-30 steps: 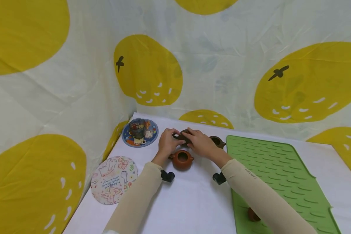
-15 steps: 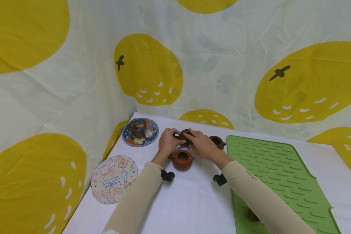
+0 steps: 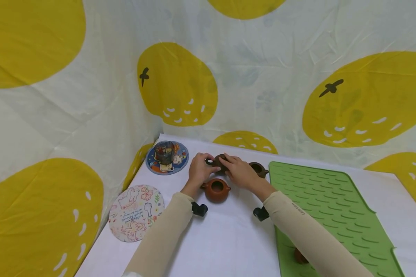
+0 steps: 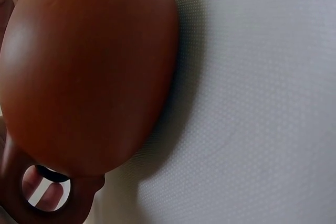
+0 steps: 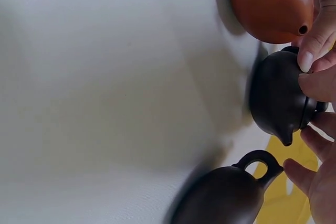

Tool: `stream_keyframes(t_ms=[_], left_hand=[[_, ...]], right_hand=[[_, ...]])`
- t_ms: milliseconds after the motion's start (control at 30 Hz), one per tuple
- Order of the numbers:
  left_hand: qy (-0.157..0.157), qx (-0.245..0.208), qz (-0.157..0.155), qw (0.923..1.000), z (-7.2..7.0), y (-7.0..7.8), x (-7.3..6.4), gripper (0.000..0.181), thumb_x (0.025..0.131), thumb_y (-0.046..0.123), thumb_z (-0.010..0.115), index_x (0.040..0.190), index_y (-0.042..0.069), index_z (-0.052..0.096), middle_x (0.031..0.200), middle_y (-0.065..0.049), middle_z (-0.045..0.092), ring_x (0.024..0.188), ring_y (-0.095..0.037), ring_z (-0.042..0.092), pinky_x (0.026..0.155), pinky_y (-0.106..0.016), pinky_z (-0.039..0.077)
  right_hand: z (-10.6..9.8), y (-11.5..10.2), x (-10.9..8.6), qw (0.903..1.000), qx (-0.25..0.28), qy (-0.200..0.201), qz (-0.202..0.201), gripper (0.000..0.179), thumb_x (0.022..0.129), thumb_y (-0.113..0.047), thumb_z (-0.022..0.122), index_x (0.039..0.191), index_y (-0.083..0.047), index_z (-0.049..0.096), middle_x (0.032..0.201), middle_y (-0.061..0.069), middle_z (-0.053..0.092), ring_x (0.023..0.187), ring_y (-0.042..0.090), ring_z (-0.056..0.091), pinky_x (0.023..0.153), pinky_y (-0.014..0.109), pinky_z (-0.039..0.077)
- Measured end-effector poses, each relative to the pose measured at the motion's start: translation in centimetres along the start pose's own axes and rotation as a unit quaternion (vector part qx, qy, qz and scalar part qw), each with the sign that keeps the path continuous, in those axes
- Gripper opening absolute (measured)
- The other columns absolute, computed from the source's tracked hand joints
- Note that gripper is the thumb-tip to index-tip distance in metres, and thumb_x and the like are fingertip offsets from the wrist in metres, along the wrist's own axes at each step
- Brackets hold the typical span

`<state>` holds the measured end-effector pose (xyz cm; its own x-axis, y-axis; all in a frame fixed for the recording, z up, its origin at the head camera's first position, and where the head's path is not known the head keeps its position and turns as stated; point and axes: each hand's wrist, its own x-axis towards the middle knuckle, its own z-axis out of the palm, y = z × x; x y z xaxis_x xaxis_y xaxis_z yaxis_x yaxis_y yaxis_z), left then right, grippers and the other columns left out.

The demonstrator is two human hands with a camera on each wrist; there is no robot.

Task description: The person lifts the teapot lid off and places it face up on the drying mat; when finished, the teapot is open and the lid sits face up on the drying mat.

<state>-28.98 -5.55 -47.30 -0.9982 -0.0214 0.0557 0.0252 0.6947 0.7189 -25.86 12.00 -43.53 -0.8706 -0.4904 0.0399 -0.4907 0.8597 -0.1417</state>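
Note:
My left hand grips a small dark brown teapot by its handle side. The fingers of my right hand pinch the teapot's lid, which sits on the pot; its knob is partly covered. Just in front stands a red-brown teapot with its round mouth uncovered; its belly fills much of the left wrist view. Behind my right wrist another dark teapot, also lidless, points its spout right. In the right wrist view this pot's handle is close to my right fingertips.
A green textured mat covers the right side, with a small red-brown piece partly under my right forearm. At the back left a drinking glass stands on a blue round coaster. A pale patterned coaster lies nearer.

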Motion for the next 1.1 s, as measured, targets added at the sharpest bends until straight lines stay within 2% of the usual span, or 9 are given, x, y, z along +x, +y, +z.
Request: stream_keyframes(t_ms=[333,533,667,833,1100], left_hand=[[0.002,0.001,0.003,1.0000,-0.2,0.0,0.0,0.036,0.077,0.032,0.090,0.107,0.020,0.074,0.125,-0.007,0.064,0.118,-0.026,0.060,0.101,-0.044,0.050],[0.000,0.003,0.007,1.0000,0.0,-0.2,-0.1,0.037,0.077,0.032,0.090,0.108,0.020,0.074,0.126,-0.007,0.064,0.118,-0.026,0.060,0.100,-0.044,0.051],[-0.001,0.001,0.010,0.9999,0.0,-0.2,-0.1,0.038,0.077,0.033,0.091,0.108,0.020,0.073,0.127,-0.007,0.064,0.119,-0.026,0.060,0.100,-0.044,0.051],[0.001,0.001,0.016,0.9999,-0.1,-0.1,-0.2,0.037,0.077,0.032,0.090,0.108,0.019,0.073,0.126,-0.007,0.064,0.117,-0.027,0.060,0.097,-0.044,0.051],[0.006,0.010,0.013,0.9998,0.0,-0.1,-0.2,0.035,0.076,0.033,0.091,0.105,0.021,0.074,0.123,-0.006,0.065,0.113,-0.024,0.061,0.096,-0.042,0.051]], right_hand=[[-0.5,0.0,0.5,0.9997,0.013,-0.022,0.008,0.054,0.103,-0.016,0.059,0.155,-0.011,0.045,0.164,0.018,0.037,0.145,0.042,0.046,0.109,0.059,0.047],[-0.7,0.1,0.5,0.9995,0.028,-0.013,-0.002,0.055,0.101,-0.016,0.063,0.153,-0.009,0.047,0.163,0.020,0.038,0.143,0.043,0.047,0.111,0.058,0.046],[-1.2,0.1,0.4,0.9981,0.060,0.001,-0.009,0.057,0.100,-0.014,0.065,0.153,-0.008,0.046,0.163,0.021,0.037,0.143,0.042,0.049,0.113,0.054,0.045],[-2.1,0.0,0.3,0.9965,0.081,0.018,0.006,0.058,0.100,-0.015,0.065,0.155,-0.011,0.045,0.164,0.019,0.037,0.144,0.041,0.048,0.114,0.054,0.045],[-3.9,0.5,-0.4,0.9939,0.089,0.064,0.009,0.055,0.097,-0.018,0.071,0.149,-0.015,0.054,0.156,0.015,0.051,0.136,0.039,0.056,0.110,0.054,0.048]])
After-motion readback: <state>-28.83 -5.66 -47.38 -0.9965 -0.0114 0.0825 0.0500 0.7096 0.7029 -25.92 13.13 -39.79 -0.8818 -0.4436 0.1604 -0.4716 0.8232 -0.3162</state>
